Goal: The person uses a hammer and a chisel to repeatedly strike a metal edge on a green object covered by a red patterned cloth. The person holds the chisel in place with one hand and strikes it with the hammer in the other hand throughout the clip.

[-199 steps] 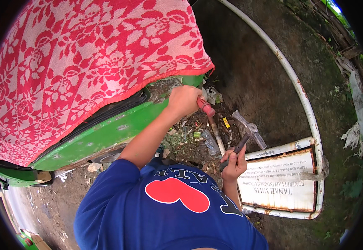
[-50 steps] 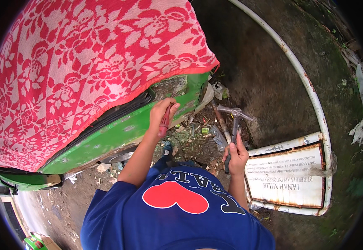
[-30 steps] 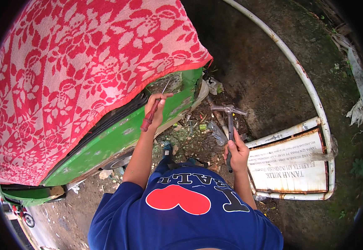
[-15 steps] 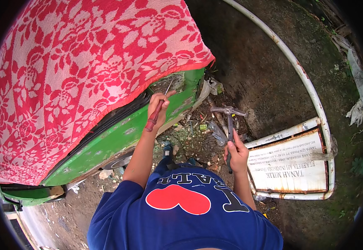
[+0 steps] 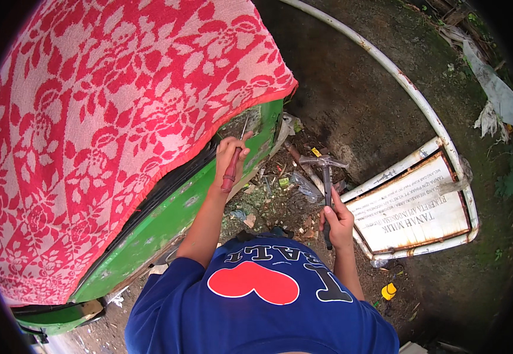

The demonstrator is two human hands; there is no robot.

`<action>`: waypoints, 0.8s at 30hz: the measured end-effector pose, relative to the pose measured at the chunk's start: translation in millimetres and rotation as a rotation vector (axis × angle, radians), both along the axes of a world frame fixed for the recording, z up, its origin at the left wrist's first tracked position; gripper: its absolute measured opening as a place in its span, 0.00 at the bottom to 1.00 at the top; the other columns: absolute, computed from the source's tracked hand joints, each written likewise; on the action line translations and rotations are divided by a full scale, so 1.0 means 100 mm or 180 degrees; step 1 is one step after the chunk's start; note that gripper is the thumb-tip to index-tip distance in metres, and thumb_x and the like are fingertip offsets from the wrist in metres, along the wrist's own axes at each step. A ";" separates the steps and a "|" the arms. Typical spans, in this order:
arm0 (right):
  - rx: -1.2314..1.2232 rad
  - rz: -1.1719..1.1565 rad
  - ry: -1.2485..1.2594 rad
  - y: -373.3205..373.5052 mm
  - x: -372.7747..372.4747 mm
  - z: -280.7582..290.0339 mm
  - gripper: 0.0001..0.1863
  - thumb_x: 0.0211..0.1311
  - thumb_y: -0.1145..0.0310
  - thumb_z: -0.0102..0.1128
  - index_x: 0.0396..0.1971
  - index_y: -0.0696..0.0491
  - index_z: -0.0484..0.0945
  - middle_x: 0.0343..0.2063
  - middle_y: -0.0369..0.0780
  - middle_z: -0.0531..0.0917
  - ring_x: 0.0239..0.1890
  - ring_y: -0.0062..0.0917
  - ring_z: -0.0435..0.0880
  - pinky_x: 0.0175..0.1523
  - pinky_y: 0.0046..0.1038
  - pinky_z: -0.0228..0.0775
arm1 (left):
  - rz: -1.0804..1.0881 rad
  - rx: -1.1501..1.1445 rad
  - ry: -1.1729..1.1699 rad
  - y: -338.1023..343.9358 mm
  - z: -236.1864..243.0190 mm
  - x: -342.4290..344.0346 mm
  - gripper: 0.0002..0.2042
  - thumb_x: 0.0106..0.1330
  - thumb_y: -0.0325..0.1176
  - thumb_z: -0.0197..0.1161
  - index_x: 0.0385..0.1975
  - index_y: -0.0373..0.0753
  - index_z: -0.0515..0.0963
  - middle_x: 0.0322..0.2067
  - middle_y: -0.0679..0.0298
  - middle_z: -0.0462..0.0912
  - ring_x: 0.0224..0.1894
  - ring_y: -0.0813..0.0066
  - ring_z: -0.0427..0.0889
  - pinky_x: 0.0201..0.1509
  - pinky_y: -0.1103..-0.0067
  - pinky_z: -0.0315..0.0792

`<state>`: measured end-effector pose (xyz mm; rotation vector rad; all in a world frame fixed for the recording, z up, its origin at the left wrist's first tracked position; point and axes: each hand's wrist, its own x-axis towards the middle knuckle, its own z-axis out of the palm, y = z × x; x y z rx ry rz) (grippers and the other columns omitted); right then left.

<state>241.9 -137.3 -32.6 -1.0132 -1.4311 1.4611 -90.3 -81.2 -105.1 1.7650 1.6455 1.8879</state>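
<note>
I see the left hand (image 5: 230, 158) clenched around a red-handled screwdriver (image 5: 233, 171), its tip set against the far edge of the green panel (image 5: 168, 212). The right hand (image 5: 338, 219) grasps a hammer (image 5: 326, 183), raised to the right. Judging by this, a strike needs careful aim at the handle end.

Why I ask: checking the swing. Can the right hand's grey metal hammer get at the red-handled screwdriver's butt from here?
Probably yes: the right hand holds the hammer raised, with open air between it and the screwdriver.

One hammer (image 5: 326, 177), one screwdriver (image 5: 233, 167), one signboard (image 5: 413, 210).
</note>
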 end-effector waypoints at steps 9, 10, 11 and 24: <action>0.0696 0.0111 -0.0553 -0.78 -0.59 -0.12 0.29 0.59 0.78 0.61 0.62 0.60 0.69 0.33 0.40 0.81 0.31 0.19 0.81 0.39 0.22 0.73 | -0.0258 -0.0147 0.0611 -0.08 0.18 -0.17 0.13 0.68 0.48 0.59 0.36 0.45 0.76 0.36 0.63 0.78 0.40 0.63 0.74 0.47 0.66 0.64; 0.0907 0.0112 -0.0862 -0.86 -0.65 -0.05 0.28 0.58 0.78 0.63 0.61 0.59 0.71 0.33 0.41 0.82 0.31 0.20 0.81 0.39 0.22 0.73 | -0.0219 -0.0158 0.0691 -0.07 0.17 -0.18 0.13 0.68 0.48 0.59 0.36 0.46 0.75 0.36 0.65 0.80 0.41 0.63 0.75 0.47 0.67 0.64; 0.1115 0.0122 -0.1171 -0.94 -0.70 -0.02 0.28 0.57 0.77 0.64 0.60 0.59 0.72 0.33 0.42 0.82 0.31 0.20 0.82 0.39 0.22 0.72 | -0.0217 -0.0166 0.0668 -0.07 0.16 -0.17 0.13 0.68 0.49 0.59 0.36 0.46 0.74 0.35 0.65 0.80 0.42 0.63 0.75 0.47 0.67 0.65; 0.3292 -0.0067 -0.2654 -0.89 -0.97 0.16 0.25 0.51 0.71 0.67 0.52 0.39 0.82 0.16 0.35 0.72 0.14 0.28 0.72 0.18 0.31 0.64 | -0.0549 0.0091 0.0358 0.00 0.16 -0.13 0.14 0.69 0.46 0.58 0.35 0.40 0.71 0.49 0.62 0.83 0.42 0.58 0.77 0.48 0.68 0.70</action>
